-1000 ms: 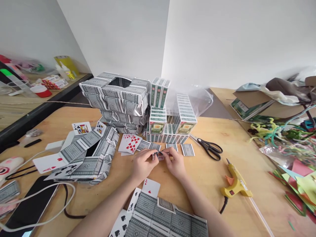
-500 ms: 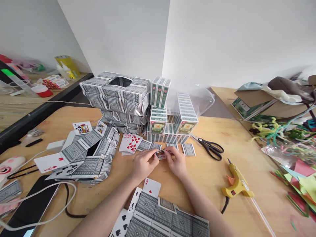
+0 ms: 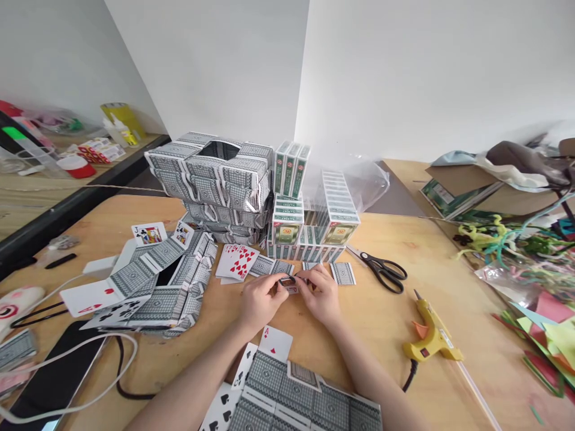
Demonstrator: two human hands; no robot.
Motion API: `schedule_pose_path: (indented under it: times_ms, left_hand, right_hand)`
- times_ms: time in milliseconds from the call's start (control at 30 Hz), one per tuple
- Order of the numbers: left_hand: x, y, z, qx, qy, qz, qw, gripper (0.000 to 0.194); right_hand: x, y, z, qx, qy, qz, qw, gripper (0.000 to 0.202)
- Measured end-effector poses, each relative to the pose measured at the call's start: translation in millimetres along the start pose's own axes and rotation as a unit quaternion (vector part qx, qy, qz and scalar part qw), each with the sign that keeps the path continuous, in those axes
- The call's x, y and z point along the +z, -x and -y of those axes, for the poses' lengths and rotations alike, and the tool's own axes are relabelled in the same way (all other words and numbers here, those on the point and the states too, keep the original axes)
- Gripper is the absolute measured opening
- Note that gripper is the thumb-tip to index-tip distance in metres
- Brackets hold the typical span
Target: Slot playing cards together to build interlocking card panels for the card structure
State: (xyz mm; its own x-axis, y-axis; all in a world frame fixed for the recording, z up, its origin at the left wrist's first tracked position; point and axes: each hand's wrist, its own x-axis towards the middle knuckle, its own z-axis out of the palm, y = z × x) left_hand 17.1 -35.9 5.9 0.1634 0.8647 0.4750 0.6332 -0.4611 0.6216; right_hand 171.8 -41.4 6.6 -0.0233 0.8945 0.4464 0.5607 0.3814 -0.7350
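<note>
Between my two hands is a playing card [image 3: 291, 288], its face partly showing and its upper edge curled over. My left hand [image 3: 264, 299] pinches its left side, and my right hand [image 3: 320, 294] pinches the right side. Just beyond my fingers lie face-down cards [image 3: 344, 273] and a fan of red-heart cards [image 3: 236, 262]. Closer to me, an ace of diamonds [image 3: 275, 343] sticks out from a panel of joined grey-backed cards [image 3: 296, 392], which lies below my forearms.
Boxes built from cards [image 3: 211, 173] are stacked at the back, beside green card packs [image 3: 287, 227]. Black scissors [image 3: 384, 269] and a yellow glue gun [image 3: 431, 338] lie right. A card structure [image 3: 179, 299], white cable [image 3: 130, 359] and phone [image 3: 54, 383] are left.
Both hands keep hold of the card in nearly the same place. The card's upper edge appears bent a little differently between my fingers.
</note>
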Motion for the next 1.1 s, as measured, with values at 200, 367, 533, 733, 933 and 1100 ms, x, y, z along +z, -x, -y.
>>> schedule_pose_path:
  times_ms: [200, 367, 533, 733, 933, 1100]
  left_hand:
    - [-1.1, -2.1, -0.5, 0.007, 0.014, 0.0, 1.0, 0.023]
    - [-1.0, -3.4, 0.3, 0.019, 0.037, 0.005, 0.999, 0.017]
    - [-1.3, -2.8, 0.2, 0.025, 0.043, 0.001, 0.999, 0.017]
    - [-0.3, -2.6, 0.4, 0.017, 0.039, -0.007, 0.999, 0.019]
    - [1.0, -2.2, 0.7, 0.007, 0.048, -0.001, 0.999, 0.018]
    - [2.7, -2.1, 0.7, -0.005, 0.055, 0.015, 0.998, 0.017]
  right_hand:
    - [1.7, 2.6, 1.2, 0.034, -0.038, 0.015, 0.999, 0.016]
    - [2.2, 2.8, -0.7, 0.046, -0.062, 0.012, 0.997, 0.016]
    - [0.7, 1.6, 2.3, 0.057, -0.065, 0.016, 0.996, 0.015]
    - [1.7, 1.7, 4.9, 0.069, -0.047, 0.01, 0.996, 0.017]
    - [2.8, 1.3, 3.0, 0.074, -0.032, 0.005, 0.997, 0.02]
    - [0.9, 2.2, 0.8, 0.079, -0.056, 0.007, 0.995, 0.02]
